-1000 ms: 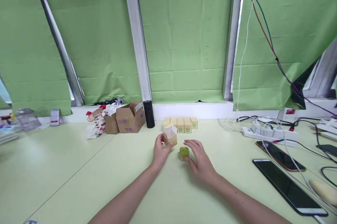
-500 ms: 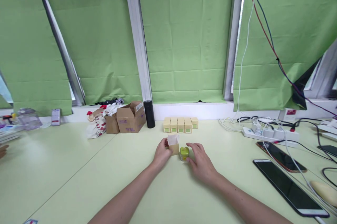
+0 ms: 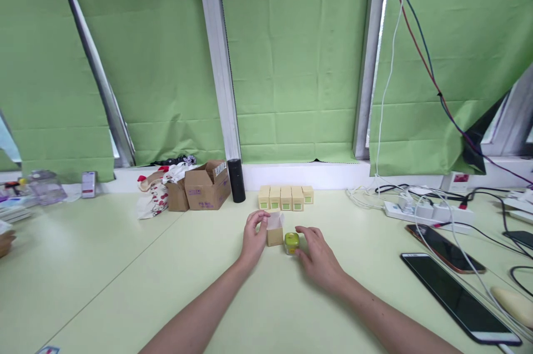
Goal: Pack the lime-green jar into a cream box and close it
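Note:
A small kraft-paper box [image 3: 275, 237] stands on the table with its top open and its pale flaps raised. At its left side is my left hand [image 3: 255, 233], thumb and fingertips closed on the edge by the left flap. Just right of the box sits a small jar [image 3: 292, 243] with a yellow-green lid and a label on its front. My right hand [image 3: 315, 252] is beside the jar, fingers and thumb apart, the thumb tip at the jar's right side.
Several small cream boxes [image 3: 286, 198] stand in a row behind. Near the wall are a black cylinder [image 3: 236, 181], a cardboard carton [image 3: 207, 187] and a printed bag [image 3: 154, 198]. At right lie a power strip [image 3: 428, 213], cables and phones [image 3: 458, 296]. Another person's hand [image 3: 5, 242] shows at far left.
My left hand has shifted up along the small box, its thumb leaving the front face for the upper left edge. My right hand and the jar stay put.

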Demonstrator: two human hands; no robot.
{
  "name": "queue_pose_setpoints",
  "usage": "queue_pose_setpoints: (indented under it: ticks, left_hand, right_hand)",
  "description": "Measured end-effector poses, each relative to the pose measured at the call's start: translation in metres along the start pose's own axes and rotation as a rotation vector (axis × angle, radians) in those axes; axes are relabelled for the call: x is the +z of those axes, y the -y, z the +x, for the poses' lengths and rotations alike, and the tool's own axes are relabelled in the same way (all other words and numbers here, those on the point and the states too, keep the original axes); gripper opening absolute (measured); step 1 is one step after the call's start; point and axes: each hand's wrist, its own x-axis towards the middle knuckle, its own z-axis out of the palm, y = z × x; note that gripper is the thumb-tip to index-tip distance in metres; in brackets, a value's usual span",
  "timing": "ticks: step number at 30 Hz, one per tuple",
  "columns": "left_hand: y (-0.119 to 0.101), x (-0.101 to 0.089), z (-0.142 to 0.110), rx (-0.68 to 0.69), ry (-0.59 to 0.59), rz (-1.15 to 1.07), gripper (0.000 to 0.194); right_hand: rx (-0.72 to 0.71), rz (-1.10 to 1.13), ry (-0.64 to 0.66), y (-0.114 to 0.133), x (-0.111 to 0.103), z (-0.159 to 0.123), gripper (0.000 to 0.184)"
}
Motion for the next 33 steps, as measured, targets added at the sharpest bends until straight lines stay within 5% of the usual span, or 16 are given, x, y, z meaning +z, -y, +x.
queue_pose_setpoints:
  ticks: [13,21,33]
  left_hand:
    - [0.007,-0.002,0.004,-0.245,0.032,-0.188,0.039]
    - [0.006,-0.003,0.004,-0.278,0.061,-0.218,0.053]
    - [-0.005,-0.003,-0.002,-0.279,0.153,-0.230,0.051]
  right_hand:
    - [-0.017,0.004,0.004,0.001,0.000,0.001,0.047]
    - [-0.022,0.038,-0.012,-0.009,0.007,0.004,0.045]
    - [0.057,-0.072,-0.005,-0.014,-0.016,0.011,0.032]
